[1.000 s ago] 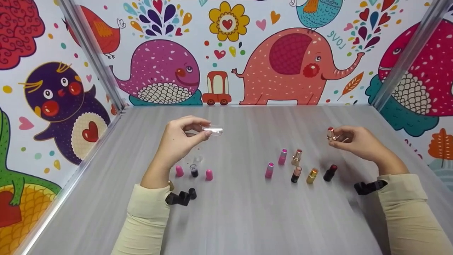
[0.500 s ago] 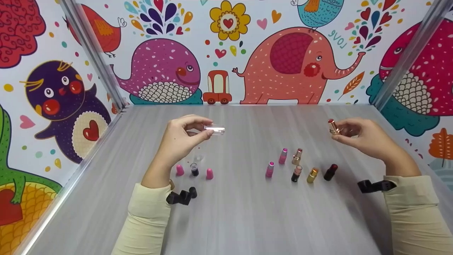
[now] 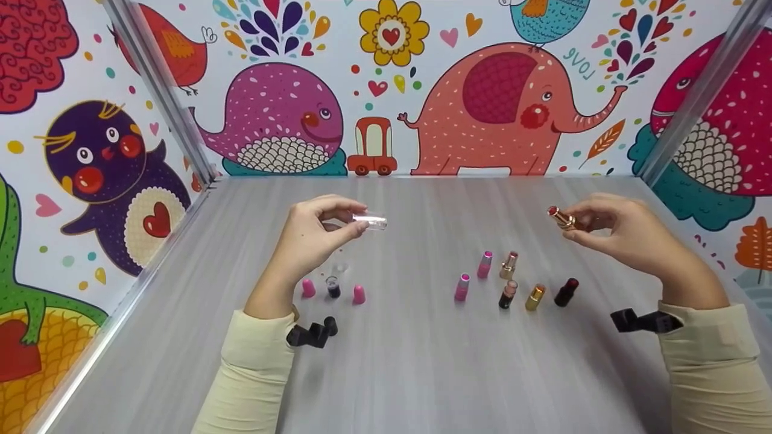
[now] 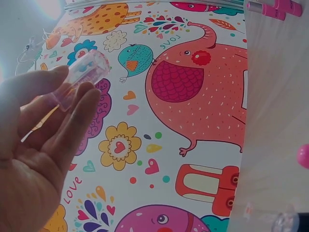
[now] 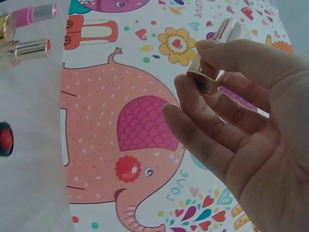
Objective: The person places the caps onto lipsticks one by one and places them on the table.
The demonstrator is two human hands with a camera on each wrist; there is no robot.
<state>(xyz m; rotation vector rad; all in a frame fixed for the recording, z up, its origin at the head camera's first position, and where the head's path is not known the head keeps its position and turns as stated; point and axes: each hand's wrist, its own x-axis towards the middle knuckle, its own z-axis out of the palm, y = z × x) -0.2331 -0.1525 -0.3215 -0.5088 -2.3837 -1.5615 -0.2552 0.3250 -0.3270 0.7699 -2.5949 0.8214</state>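
Note:
My left hand (image 3: 316,235) pinches a clear lipstick cap (image 3: 375,222) between thumb and fingers, held sideways above the table. In the left wrist view the transparent cap (image 4: 91,67) slants up past the fingertips. Off to the right, my right hand (image 3: 627,232) holds a gold lipstick (image 3: 562,218) by its base, its red tip leaning toward the left. The right wrist view shows the dark underside of that lipstick (image 5: 205,86) facing the camera, thumb and fingers around it. Both hands are raised and well apart from each other.
Several uncapped lipsticks stand right of centre, among them a pink one (image 3: 462,288), a gold one (image 3: 535,298) and a black one (image 3: 566,293). Near my left forearm are two pink caps (image 3: 359,294), a clear-and-black piece (image 3: 333,287) and a clear cap (image 3: 341,268). Printed panels wall the table.
My right hand has lifted a little and moved slightly right, and the gold lipstick has gone from upright to tilted left. The left hand with the clear cap stays almost in place.

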